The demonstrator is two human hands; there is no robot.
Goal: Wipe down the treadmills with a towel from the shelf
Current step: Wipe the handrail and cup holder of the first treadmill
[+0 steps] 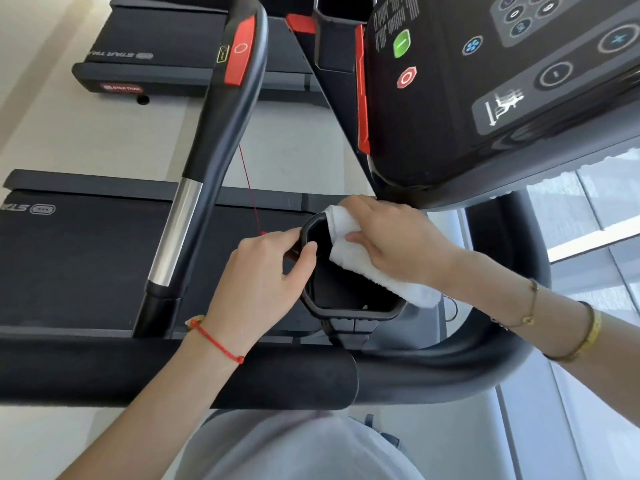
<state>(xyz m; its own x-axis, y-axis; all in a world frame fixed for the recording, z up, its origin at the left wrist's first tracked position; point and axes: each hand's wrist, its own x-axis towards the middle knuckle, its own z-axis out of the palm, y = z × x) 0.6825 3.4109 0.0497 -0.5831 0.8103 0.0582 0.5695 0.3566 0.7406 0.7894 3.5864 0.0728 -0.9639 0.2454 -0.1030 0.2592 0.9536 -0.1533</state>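
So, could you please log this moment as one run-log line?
left hand grips cup holder rim | right hand presses white towel into it | phase: wiping

One head-worn wide-angle view looks steeply down from close above a treadmill's cup holder (pixel 346 271), with the console (pixel 502 81) near at upper right. The belt (pixel 86 254) stretches leftward, a second treadmill (pixel 166 46) lies beyond, and straight lines bow at the edges.

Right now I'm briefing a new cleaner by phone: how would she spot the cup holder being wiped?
Find the console, then look just below its lower edge. The cup holder is the open black pocket there, with the white towel pushed into it.
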